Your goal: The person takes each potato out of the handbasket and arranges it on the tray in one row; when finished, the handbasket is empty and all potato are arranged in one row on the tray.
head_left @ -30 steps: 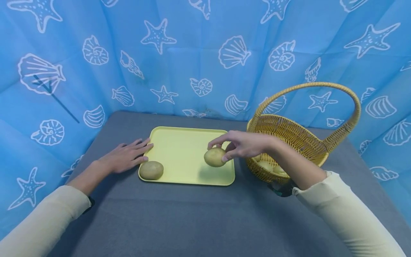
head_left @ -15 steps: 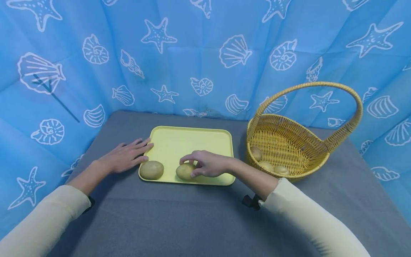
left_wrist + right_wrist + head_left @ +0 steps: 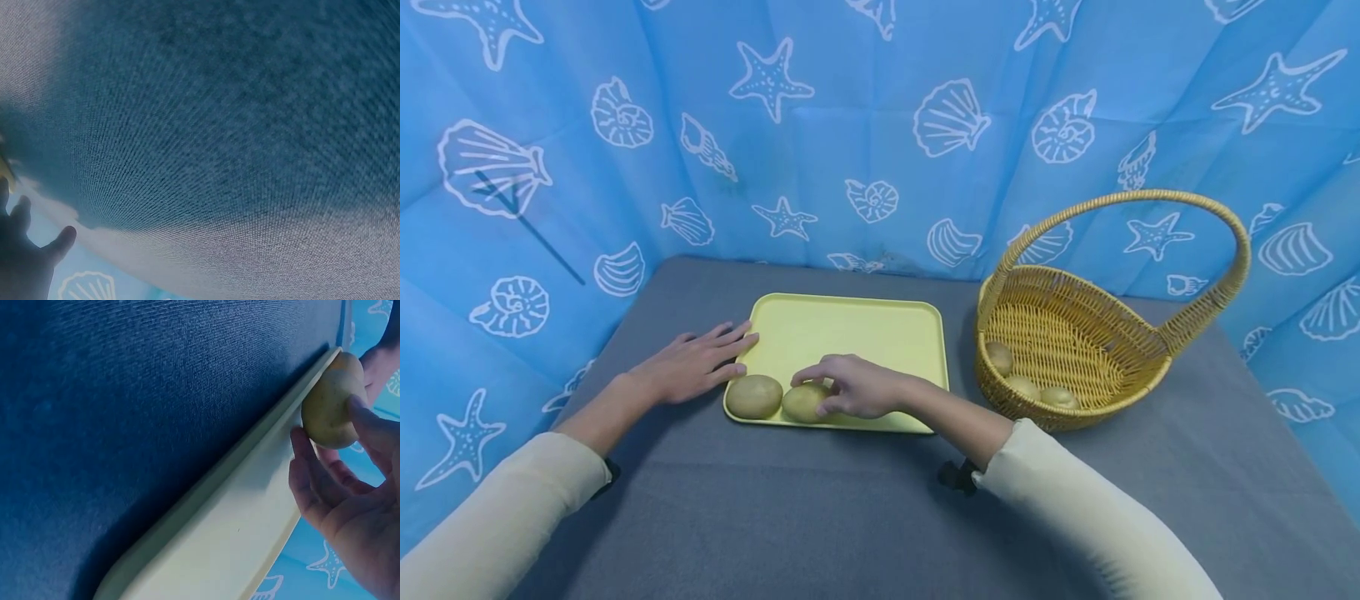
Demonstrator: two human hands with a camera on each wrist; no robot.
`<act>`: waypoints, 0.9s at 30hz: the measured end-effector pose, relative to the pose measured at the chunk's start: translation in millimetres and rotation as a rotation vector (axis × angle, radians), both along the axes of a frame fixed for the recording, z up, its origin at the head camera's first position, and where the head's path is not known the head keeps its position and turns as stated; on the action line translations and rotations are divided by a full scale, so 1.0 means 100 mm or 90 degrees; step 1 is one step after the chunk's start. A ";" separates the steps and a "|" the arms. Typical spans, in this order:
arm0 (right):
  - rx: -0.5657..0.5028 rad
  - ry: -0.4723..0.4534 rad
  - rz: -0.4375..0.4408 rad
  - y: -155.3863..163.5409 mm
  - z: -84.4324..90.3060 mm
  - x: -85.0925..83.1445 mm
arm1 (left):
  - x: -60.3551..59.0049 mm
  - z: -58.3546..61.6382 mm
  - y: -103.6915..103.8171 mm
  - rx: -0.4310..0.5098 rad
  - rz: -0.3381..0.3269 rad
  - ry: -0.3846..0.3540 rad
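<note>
In the head view my right hand (image 3: 867, 387) holds a potato (image 3: 802, 403) between thumb and fingers, low over the front of the yellow tray (image 3: 850, 333). Just left of it, in the tray's front left corner, lies a second potato (image 3: 755, 397); the two are side by side and seem to touch. My left hand (image 3: 691, 365) lies with its fingers spread on the tray's left rim. From the right wrist, the held potato (image 3: 331, 406) shows with my thumb against it. Only part of my left hand (image 3: 28, 244) appears in the left wrist view, dark against the light.
A wicker basket (image 3: 1075, 333) with a tall arched handle stands right of the tray. Three potatoes, one of them a small brown potato (image 3: 998, 357), lie at its near left side. Grey cloth (image 3: 737, 517) covers the table, and a blue shell-print curtain (image 3: 850, 125) hangs behind.
My right hand has carried the potato leftward and down from above the tray's right side to beside the corner potato. My left hand has stayed in place.
</note>
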State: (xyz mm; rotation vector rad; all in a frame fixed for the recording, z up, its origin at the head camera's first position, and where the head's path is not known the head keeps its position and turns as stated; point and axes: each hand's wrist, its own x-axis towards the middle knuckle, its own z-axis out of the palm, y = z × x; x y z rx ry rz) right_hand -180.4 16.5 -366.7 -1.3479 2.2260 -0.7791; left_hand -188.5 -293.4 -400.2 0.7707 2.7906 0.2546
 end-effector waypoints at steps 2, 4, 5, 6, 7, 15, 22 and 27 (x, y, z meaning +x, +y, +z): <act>0.001 0.007 -0.007 -0.03 0.00 -0.01 | 0.00 0.00 0.00 0.000 0.001 -0.002; 0.011 0.021 -0.015 -0.05 0.00 -0.02 | 0.00 0.00 0.01 0.000 0.001 -0.004; 0.017 0.029 -0.019 -0.06 0.01 -0.02 | 0.00 0.00 0.01 0.001 0.002 -0.005; 0.024 0.035 -0.024 -0.07 0.01 -0.03 | 0.01 0.00 0.01 0.002 0.002 -0.006; 0.030 0.036 -0.028 -0.07 0.02 -0.03 | 0.01 0.00 0.01 0.002 0.003 -0.009; 0.063 0.049 -0.042 -0.03 0.03 0.03 | 0.01 -0.01 0.01 -0.003 0.003 -0.006; 0.103 0.046 -0.014 0.23 0.24 0.14 | 0.00 -0.04 0.00 -0.003 -0.002 0.006; 0.104 0.039 -0.012 0.61 0.52 0.22 | 0.00 -0.03 -0.01 0.002 -0.008 0.017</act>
